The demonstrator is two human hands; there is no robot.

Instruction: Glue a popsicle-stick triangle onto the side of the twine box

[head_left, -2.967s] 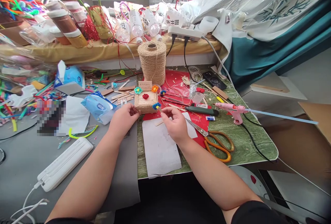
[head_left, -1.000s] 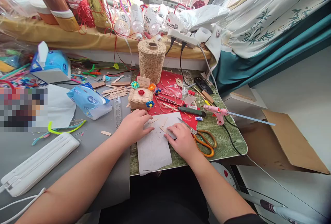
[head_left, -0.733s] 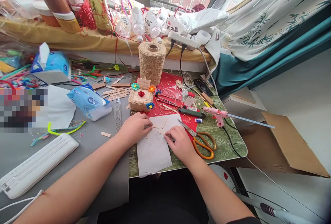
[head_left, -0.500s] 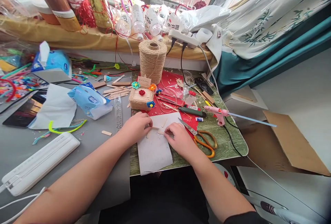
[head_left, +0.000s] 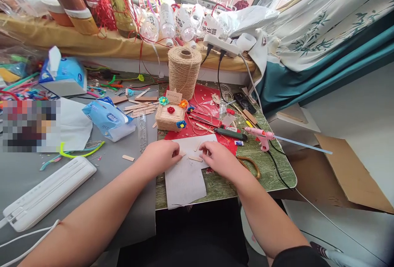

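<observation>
My left hand [head_left: 162, 155] is closed in a pinch over a white paper sheet [head_left: 185, 185]; a small bit of wooden craft stick [head_left: 182, 153] shows at its fingertips. My right hand [head_left: 220, 157] hovers over the sheet's right side, thumb and fingers curved and apart with nothing between them. Near its fingertips lie a short craft stick piece [head_left: 195, 159] and a slimmer, slanted piece [head_left: 197, 147]. Behind my hands stands a twine-wrapped box [head_left: 168, 120] with small coloured flowers and a little sign on top. Scissors [head_left: 253, 165] are mostly covered by my right hand.
A pink glue gun [head_left: 261, 135] with a long glue stick rests at the right. A green-handled cutter [head_left: 230, 132] lies on red sheeting. Behind stands a twine spool [head_left: 184, 72]. A clear ruler [head_left: 142, 132], wipes pack [head_left: 109, 121] and white power bank [head_left: 51, 193] are at the left.
My right hand has let go of a short craft stick piece, which now lies on the paper, and has moved right over the scissors. My left hand has shifted slightly. The view has turned a little.
</observation>
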